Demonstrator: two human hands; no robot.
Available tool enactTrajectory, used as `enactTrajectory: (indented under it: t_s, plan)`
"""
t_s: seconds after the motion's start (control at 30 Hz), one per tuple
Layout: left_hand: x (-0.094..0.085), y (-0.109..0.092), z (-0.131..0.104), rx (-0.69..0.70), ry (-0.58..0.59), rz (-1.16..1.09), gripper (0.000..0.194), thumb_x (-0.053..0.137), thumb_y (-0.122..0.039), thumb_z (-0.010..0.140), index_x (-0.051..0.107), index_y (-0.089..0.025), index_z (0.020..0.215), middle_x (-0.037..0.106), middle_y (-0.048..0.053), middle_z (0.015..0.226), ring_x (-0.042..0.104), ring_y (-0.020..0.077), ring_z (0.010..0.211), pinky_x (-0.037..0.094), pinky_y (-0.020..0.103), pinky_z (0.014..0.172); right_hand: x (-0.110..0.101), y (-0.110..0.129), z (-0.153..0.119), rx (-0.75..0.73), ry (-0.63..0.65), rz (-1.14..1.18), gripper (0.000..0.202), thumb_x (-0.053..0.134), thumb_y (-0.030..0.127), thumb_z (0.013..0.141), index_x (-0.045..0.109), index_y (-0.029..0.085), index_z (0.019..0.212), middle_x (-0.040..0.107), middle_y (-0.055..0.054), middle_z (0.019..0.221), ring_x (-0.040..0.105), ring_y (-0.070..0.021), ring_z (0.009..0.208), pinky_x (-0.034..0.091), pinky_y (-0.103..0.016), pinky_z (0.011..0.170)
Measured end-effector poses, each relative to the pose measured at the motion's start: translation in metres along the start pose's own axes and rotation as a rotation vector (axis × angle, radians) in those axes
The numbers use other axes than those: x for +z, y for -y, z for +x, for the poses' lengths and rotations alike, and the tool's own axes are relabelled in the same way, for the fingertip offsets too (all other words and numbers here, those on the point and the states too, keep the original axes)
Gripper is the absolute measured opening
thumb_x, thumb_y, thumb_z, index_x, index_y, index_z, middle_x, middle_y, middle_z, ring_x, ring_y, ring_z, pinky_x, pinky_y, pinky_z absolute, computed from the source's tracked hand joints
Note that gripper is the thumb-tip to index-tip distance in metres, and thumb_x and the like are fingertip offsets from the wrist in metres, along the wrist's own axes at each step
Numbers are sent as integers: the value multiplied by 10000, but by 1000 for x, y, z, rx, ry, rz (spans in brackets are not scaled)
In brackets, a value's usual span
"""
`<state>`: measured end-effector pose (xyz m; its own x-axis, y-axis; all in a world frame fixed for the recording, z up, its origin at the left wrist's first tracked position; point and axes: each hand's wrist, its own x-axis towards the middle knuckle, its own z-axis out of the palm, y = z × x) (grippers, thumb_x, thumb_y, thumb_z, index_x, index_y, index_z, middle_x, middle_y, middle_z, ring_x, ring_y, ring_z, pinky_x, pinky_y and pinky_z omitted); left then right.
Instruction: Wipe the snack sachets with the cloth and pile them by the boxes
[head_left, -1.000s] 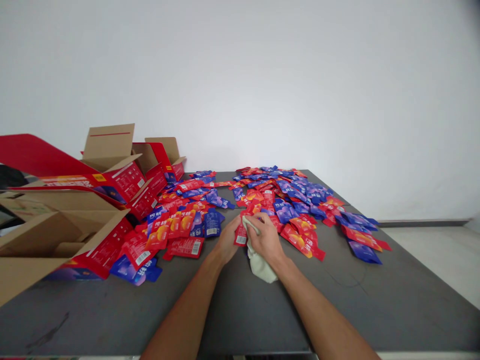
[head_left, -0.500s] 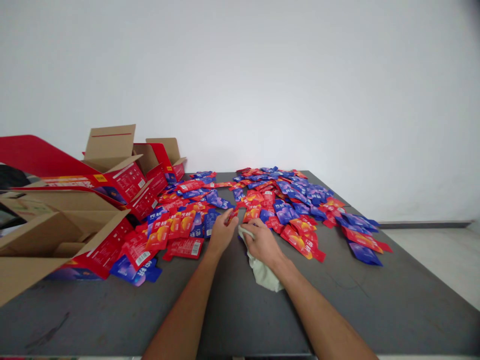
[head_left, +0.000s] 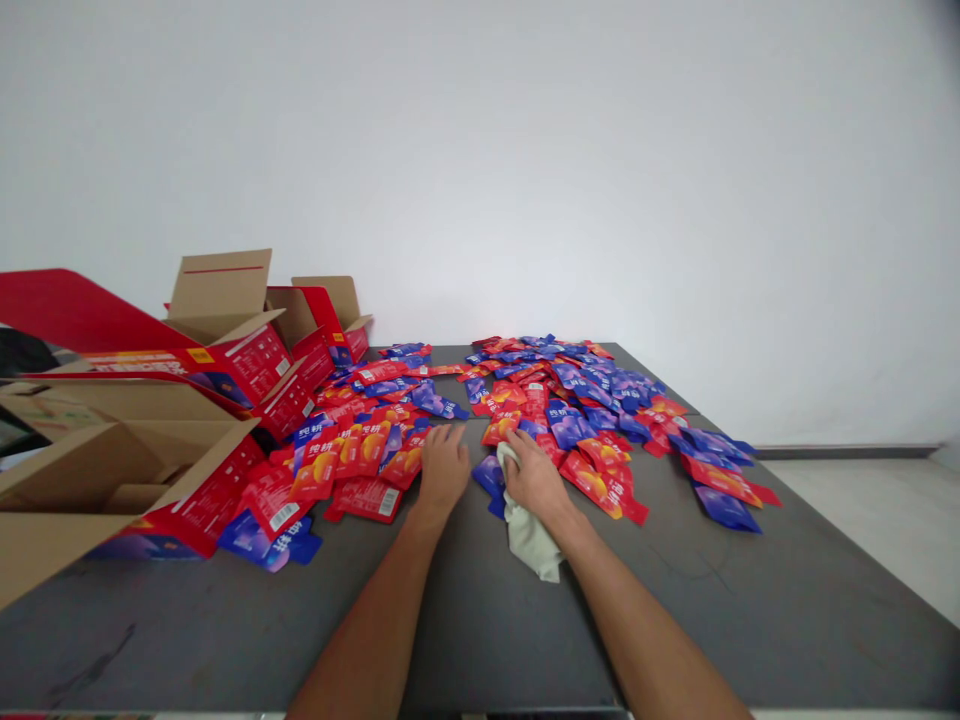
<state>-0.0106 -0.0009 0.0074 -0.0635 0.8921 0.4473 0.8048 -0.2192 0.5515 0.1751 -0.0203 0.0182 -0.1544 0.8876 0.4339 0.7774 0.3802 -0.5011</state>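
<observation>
My right hand (head_left: 534, 478) is closed on a pale cloth (head_left: 534, 545), which hangs from the fingers onto the grey table (head_left: 487, 630). A blue-purple pouch (head_left: 491, 482) lies beside the cloth, partly covered by the hand and cloth. Just beyond my right fingers is a red-orange pouch (head_left: 501, 427). My left hand (head_left: 445, 468) is over the table with its fingers extended and nothing visible in them. Close to its left side, a red pouch with orange fruit print (head_left: 405, 460) rests on the left pile of red and blue pouches (head_left: 360, 450).
Open cardboard boxes with red printed sides (head_left: 202, 495) stand along the left. A large spread of red and blue pouches (head_left: 592, 390) covers the far right, with a small group (head_left: 724, 480) near the right edge. A white wall (head_left: 525, 180) rises behind the table.
A red pouch from my left hand now lies on the left pile. My right hand moved slightly right with the cloth, and a blue-purple pouch now shows between my hands.
</observation>
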Motion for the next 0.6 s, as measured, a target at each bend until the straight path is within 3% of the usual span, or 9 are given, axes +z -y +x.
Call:
enactTrajectory:
  t_s: [0.1,0.23,0.37,0.53,0.6]
  plan:
    - [21,-7,-1,26,124,-261,456,507,-259,856,613,-224,1298,574,137,1361,425,310,1328,237,471,1146,3,-1,0,-32,63,-23,482,503,151,878,544,127,1357,563,-164,1376,535,-255,1279,433,-378,1067]
    - [32,-11,-5,-48,206,-336,517,524,-276,848,553,-247,1363,545,138,1410,385,330,1373,211,516,1141,2,1,0,-94,112,-13,405,472,143,898,593,133,1284,640,-147,1278,616,-233,1170,454,-332,1026]
    - [28,-13,-6,-21,250,-237,380,509,-266,854,665,-264,1200,571,126,1361,420,321,1327,242,491,1118,1,3,0,-91,122,-25,377,473,139,895,614,144,1245,668,-136,1236,635,-225,1136,457,-304,995]
    - [20,-18,-5,49,242,9,280,445,-262,892,720,-206,879,650,155,1057,524,309,1104,348,468,999,-2,9,-2,-30,155,-74,359,494,173,894,638,190,1222,715,-113,1146,680,-229,1026,476,-300,912]
    - [18,-18,-4,20,206,43,243,470,-267,882,701,-194,857,650,151,974,536,311,1057,366,465,968,-4,13,-3,-19,169,-103,332,497,187,893,657,200,1183,733,-109,1087,694,-235,970,482,-300,865]
